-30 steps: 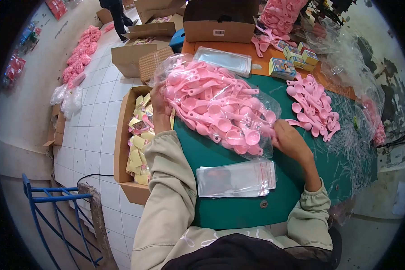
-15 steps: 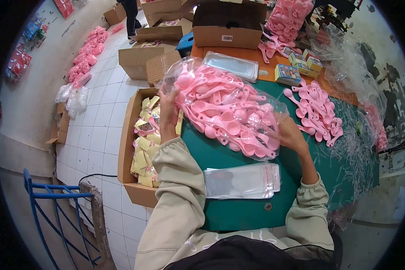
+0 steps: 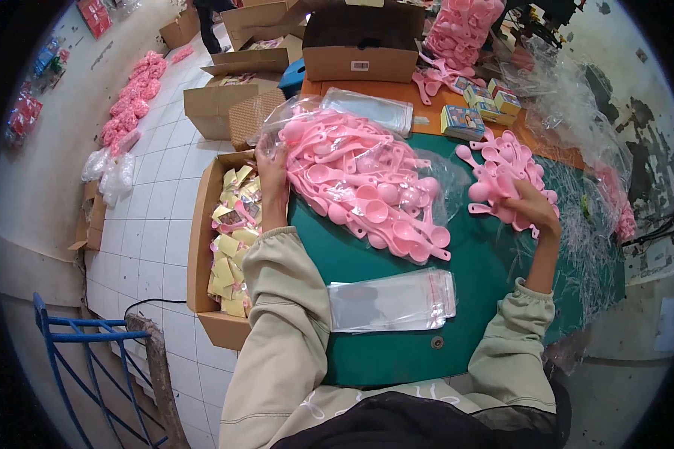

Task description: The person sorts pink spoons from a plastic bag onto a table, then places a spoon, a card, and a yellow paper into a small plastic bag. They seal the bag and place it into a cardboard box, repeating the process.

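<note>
A clear plastic bag of pink spoons (image 3: 363,187) lies on the green table (image 3: 397,352), with spoons spilling from its right end. My left hand (image 3: 271,168) grips the bag's left end at the table's edge. My right hand (image 3: 530,203) rests on a loose pile of pink spoons (image 3: 505,176) at the right, its fingers closed around a few of them. A stack of small clear sleeves (image 3: 393,301) lies on the table near my chest.
A cardboard box of yellow packets (image 3: 228,239) stands on the floor left of the table. More boxes (image 3: 363,41), small printed cartons (image 3: 472,116), clear sleeves (image 3: 371,108) and pink spoon bags (image 3: 460,26) crowd the far side. A blue metal frame (image 3: 90,352) stands at lower left.
My right hand left the bag's right end and moved right onto the loose spoon pile. Spoons now slide out of the bag's open end. My left hand kept its hold.
</note>
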The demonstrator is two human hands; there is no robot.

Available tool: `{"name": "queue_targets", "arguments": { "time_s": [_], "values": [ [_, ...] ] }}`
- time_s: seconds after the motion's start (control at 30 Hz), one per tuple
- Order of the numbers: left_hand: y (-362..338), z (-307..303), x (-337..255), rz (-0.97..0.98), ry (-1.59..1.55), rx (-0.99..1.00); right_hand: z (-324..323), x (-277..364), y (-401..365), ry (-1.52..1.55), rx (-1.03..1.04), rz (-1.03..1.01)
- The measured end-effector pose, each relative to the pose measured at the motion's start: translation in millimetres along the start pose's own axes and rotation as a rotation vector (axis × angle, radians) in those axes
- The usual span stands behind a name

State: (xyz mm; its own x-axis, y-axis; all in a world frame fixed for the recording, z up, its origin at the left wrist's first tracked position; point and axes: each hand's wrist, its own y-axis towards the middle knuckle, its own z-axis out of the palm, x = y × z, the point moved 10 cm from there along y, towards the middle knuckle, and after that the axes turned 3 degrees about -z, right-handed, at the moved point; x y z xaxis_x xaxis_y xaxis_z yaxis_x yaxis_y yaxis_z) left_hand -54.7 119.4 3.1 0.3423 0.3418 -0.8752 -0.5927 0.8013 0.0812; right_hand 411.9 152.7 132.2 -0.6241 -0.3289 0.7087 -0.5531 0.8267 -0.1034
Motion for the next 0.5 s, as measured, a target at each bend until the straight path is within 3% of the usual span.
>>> {"name": "queue_targets", "arguments": {
  "time_s": [0.03, 0.13, 0.17, 0.27, 0.37, 0.5],
  "values": [
    [0.1, -1.3, -1.4, 0.006, 0.022, -0.018, -5.7, -12.2, 5.1, 0.073, 0.0, -0.014],
    [-0.6, -5.4, -6.3, -0.007, 0.059, -0.078, -36.7, -50.3, 10.7, -0.182, -0.316, -0.001],
    [-3.4, -6.1, -7.0, -0.021, 0.067, -0.097, -41.5, -78.4, 9.7, -0.463, -0.32, 0.297],
    [-14.1, 1.4, -20.2, -0.05, 0.147, -0.152, -30.2, -31.3, 9.0, -0.712, -0.606, -0.009],
    [-2.3, -5.2, -3.2, -0.032, 0.069, -0.092, 20.6, 15.4, 32.5, -0.941, -0.429, -0.172],
    [-2.2, -7.4, 3.2, -0.053, 0.073, -0.06, 39.5, -26.0, 47.7, -1.087, -0.434, -0.096]
  ]
}}
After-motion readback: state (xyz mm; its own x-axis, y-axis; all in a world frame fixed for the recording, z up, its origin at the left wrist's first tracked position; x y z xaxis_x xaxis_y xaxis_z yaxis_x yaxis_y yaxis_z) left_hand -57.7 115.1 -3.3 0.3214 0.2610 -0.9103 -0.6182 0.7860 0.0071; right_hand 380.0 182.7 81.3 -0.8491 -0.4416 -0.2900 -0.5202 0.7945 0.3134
